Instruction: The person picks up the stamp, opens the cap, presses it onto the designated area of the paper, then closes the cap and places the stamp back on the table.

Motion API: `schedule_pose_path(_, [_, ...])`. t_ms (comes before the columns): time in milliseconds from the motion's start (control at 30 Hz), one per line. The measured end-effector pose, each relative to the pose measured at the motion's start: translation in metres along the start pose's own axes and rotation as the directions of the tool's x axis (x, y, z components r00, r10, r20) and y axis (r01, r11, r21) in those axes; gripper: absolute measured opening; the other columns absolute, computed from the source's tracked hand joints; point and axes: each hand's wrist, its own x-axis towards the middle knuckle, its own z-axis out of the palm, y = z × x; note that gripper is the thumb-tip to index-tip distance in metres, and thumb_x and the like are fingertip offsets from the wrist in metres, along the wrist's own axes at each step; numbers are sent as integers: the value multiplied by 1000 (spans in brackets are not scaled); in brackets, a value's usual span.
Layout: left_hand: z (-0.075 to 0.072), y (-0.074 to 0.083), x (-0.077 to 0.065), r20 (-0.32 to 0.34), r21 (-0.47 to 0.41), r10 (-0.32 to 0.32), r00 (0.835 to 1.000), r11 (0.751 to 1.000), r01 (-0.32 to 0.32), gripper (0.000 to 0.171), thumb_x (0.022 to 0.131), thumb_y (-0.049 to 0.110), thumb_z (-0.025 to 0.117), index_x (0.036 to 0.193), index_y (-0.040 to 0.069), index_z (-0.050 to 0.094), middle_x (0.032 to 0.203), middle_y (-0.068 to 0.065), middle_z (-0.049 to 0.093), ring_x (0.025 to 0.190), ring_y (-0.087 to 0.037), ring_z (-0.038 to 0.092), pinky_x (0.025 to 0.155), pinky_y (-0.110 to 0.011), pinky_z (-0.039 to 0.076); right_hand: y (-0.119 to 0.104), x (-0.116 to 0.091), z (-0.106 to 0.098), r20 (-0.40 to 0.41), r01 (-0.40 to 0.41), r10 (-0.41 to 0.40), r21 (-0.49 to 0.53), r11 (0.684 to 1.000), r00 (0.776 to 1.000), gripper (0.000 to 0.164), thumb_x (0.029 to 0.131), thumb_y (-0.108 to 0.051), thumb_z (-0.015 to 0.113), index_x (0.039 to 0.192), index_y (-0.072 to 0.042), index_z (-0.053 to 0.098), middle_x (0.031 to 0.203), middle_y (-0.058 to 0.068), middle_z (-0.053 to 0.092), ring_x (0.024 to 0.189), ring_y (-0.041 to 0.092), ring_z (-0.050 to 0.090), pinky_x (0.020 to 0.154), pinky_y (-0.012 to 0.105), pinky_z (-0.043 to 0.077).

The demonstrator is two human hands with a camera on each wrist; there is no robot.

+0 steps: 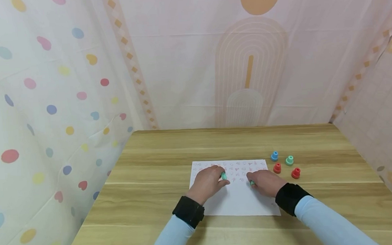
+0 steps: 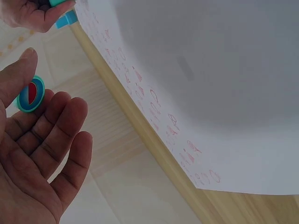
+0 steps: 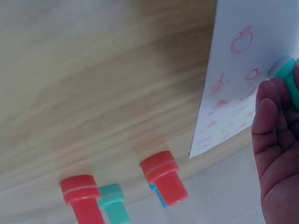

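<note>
My left hand (image 1: pixel 207 182) pinches a green toy stamp (image 1: pixel 223 176) above the left part of a white sheet (image 1: pixel 234 204). In the left wrist view the round face of this stamp (image 2: pixel 31 94) shows a teal rim, with blue and red inside. On the sheet's right side my right hand (image 1: pixel 268 182) grips another green stamp (image 3: pixel 286 72), its round base right at the paper and its top covered by fingers. Rows of small red and pink prints (image 2: pixel 154 109) cover the far part of the sheet.
Right of the sheet stand a blue stamp (image 1: pixel 274 156), a green stamp (image 1: pixel 289 160) and two red stamps, one nearer the paper (image 1: pixel 277 168) and one farther right (image 1: pixel 295 173). The wooden table (image 1: pixel 147 200) ends at a patterned curtain (image 1: pixel 180 82).
</note>
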Motion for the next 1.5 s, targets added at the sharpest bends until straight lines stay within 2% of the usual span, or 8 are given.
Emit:
schedule_pose_path(367, [-3,-1,-1,-13,4,-4,1000,1000,4,28,80,33,75,95,9,70,84,-2,69,69,-10,55,67,-27,55,-2,0,-1,-4,-2,2,2,1000,1000,20,85,-15,71,102,-11,62,93,5,71,77,19,57,89,45,53])
schedule_pose_path(733, [-3,1,-2,-20,-4,-4,1000,1000,4,26,79,32,75,92,10,71,81,1,67,69,-9,56,66,-27,55,3,-2,6,-23,-5,5,10,1000,1000,14,85,-13,71,96,-13,61,83,2,69,70,19,53,83,42,55])
schedule_pose_path(833, [-2,1,-3,-20,-3,-4,1000,1000,4,27,79,33,75,93,10,71,81,1,67,69,-10,56,66,-27,55,2,-1,5,-12,-5,5,6,1000,1000,15,85,-14,71,97,-12,61,86,3,69,72,19,54,86,43,55])
schedule_pose_path(1267, [3,-2,-3,-19,7,-10,1000,1000,10,27,78,32,77,93,11,71,82,1,68,68,-9,56,66,-27,55,1,-1,-1,-16,1,-1,11,1000,1000,14,85,-13,71,95,-12,61,79,0,64,71,20,52,82,40,55])
schedule_pose_path(1500, [3,0,-1,-15,12,-5,1000,1000,5,28,78,33,77,93,11,70,82,1,68,68,-9,56,67,-28,55,0,-1,-1,-14,3,-3,-10,1000,1000,17,86,-15,70,100,-11,62,91,5,71,76,20,57,89,44,54])
